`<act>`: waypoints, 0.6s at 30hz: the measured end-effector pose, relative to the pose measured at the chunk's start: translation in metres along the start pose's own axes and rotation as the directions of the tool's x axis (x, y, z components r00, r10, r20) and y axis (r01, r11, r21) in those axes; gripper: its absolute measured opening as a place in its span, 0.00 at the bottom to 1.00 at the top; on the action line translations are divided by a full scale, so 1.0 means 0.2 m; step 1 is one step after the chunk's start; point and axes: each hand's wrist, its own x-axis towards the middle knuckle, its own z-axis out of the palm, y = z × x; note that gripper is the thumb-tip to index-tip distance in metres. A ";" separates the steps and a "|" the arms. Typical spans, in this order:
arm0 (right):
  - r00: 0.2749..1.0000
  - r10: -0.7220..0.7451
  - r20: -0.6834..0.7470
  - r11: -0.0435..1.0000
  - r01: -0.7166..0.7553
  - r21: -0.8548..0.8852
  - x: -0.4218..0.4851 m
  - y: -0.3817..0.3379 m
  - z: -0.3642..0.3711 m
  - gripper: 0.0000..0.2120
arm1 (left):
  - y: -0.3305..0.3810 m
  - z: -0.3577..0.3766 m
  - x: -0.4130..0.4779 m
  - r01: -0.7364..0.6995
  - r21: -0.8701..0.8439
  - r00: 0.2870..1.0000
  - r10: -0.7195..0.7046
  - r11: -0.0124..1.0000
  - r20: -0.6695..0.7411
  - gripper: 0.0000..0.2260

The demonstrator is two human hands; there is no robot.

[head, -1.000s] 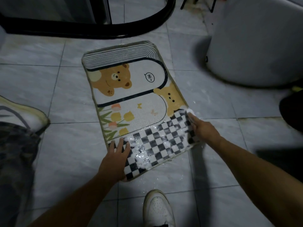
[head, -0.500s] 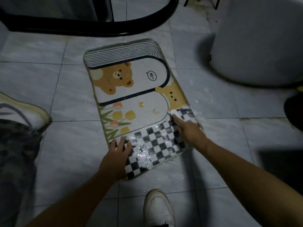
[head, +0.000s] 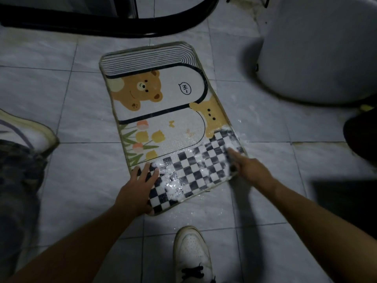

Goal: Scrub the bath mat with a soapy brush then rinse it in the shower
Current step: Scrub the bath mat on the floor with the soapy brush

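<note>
bare tile (head: 67, 111) left of mat (head: 163, 111), white tub (head: 318, 50) crowding right

right hand (head: 252, 169) blurred — grip unclear, shoe (head: 191, 254) cropped

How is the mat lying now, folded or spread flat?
Spread flat: the mat shows its whole printed face on the floor, no fold visible; the left hand presses its near corner.

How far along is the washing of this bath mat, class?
Done: white foam lies on the black-and-white checkered end of the bear-print bath mat. In hand: the left hand presses that end flat while the blurred right hand works across it. Left: the bear and tulip panels show little foam, and rinsing in the black-rimmed shower has not begun.
</note>
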 end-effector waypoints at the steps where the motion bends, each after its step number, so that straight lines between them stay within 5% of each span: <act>1: 0.994 0.099 -0.042 0.995 -0.099 0.001 0.00 0.05 -0.03 0.21 | 0.01 -0.01 0.00 0.002 0.002 1.000 -0.002 1.000 0.001 0.60; 3: 0.989 0.127 -0.078 0.989 -0.120 0.091 -0.05 0.02 -0.01 0.20 | 0.01 -0.01 0.01 0.006 0.005 1.000 -0.006 1.000 0.003 0.61; 6: 0.992 -0.125 0.021 0.981 0.120 0.149 -0.18 -0.20 0.14 0.18 | 0.01 0.00 0.01 0.008 -0.024 1.000 -0.008 1.000 0.016 0.61; 8: 0.986 -0.117 0.116 0.980 0.096 0.173 -0.19 -0.18 0.14 0.23 | 0.00 0.00 0.01 0.008 -0.032 1.000 -0.007 0.999 0.011 0.62; 10: 0.995 0.094 0.043 0.982 -0.100 0.162 -0.18 -0.02 0.07 0.30 | -0.01 0.01 0.01 0.006 -0.036 1.000 -0.006 0.999 0.020 0.62; 13: 0.909 0.407 0.088 0.821 -0.406 0.402 -0.17 0.10 0.01 0.15 | -0.01 0.01 0.01 0.006 -0.052 1.000 -0.005 0.999 0.030 0.63; 18: 0.981 0.123 0.150 0.874 -0.179 0.452 -0.27 -0.20 0.19 0.19 | 0.00 -0.01 0.00 0.015 -0.067 0.999 -0.013 0.998 0.036 0.63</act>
